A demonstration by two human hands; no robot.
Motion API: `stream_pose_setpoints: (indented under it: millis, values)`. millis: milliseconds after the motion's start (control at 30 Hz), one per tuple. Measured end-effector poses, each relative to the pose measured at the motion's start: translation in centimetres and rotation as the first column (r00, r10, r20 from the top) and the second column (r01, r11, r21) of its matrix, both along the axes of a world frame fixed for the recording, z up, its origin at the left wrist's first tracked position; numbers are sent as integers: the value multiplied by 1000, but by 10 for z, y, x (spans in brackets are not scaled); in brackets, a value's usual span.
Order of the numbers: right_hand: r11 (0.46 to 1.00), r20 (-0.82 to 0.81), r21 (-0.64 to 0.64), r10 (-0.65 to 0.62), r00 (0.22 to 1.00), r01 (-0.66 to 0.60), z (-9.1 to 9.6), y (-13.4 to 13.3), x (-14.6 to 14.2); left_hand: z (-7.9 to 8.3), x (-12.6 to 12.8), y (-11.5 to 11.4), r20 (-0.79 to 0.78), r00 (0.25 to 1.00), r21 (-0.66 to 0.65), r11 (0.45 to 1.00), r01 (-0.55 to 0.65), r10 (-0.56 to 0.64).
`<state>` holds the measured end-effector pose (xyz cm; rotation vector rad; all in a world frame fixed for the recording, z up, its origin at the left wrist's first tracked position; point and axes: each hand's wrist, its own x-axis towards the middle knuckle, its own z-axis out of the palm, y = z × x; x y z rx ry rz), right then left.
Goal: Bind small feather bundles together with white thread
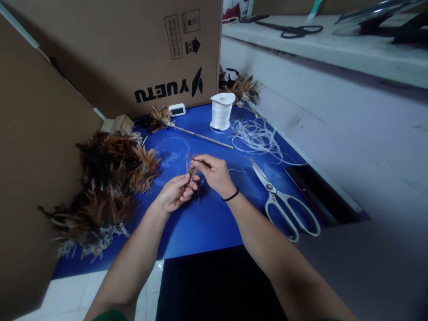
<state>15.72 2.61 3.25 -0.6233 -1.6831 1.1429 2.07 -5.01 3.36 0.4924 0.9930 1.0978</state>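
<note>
Both hands meet over the middle of the blue table top [200, 223]. My left hand [175, 192] is closed in a pinch on a small bunch of brown feathers [191, 164] that sticks up between the hands. My right hand [216, 171], with a black band on its wrist, pinches the same bunch from the right side. A thin white string [200, 189] hangs down below the fingers.
A heap of brown feathers [107, 178] lies at the left. Large scissors [284, 205] and a dark phone [319, 194] lie at the right. A white string spool [220, 110], loose string [257, 138], a feather stick [187, 129] and a cardboard box [133, 49] are behind.
</note>
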Motion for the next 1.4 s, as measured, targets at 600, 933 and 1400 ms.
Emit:
stream_pose_setpoints:
  millis: [600, 933, 1400]
  values:
    - [939, -242, -322, -204, 949, 120, 2, 10, 2, -7, 0, 0, -108, 994, 119, 993, -17, 29]
    - [846, -152, -464, 215, 965, -262, 0, 6, 3, -5, 1, 1, -100, 986, 164, 980, -116, 134]
    - [909, -1, -347, 246, 969, -231, -2, 4, 1, -6, 1, -1, -153, 981, 200, 976, -86, 118]
